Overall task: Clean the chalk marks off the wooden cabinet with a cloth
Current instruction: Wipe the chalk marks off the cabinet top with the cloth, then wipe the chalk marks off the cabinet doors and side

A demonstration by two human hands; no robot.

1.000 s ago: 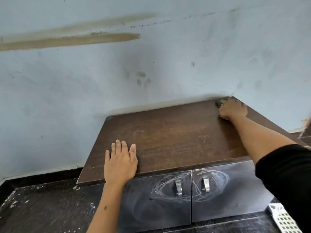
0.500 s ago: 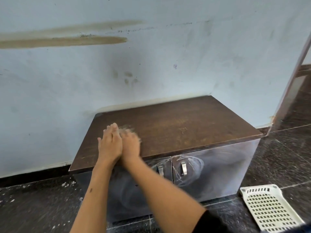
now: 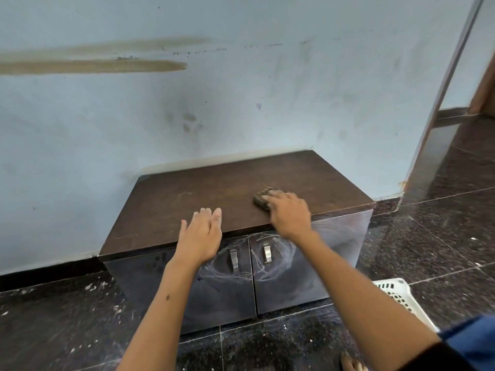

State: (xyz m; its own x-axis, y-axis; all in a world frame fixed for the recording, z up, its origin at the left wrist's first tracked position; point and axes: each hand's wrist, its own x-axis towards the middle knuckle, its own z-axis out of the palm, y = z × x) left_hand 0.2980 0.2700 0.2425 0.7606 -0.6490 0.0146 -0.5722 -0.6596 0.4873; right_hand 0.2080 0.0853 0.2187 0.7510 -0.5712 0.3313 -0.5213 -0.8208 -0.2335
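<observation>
Your right hand (image 3: 290, 214) has swept right, fingers pressing the cloth (image 3: 262, 197) near the cabinet (image 3: 187, 199) top's front edge; left hand (image 3: 199, 232) rests flat, bracing.

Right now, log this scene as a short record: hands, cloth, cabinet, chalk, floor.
left hand: flat, fingers straight, at the front edge of the cabinet top
right hand: pressing the cloth onto the top
cabinet: brown wooden top, two dark doors with metal handles
chalk marks: white scribbles around both handles, not yet wiped
floor: dark tiles; white basket to the right
</observation>
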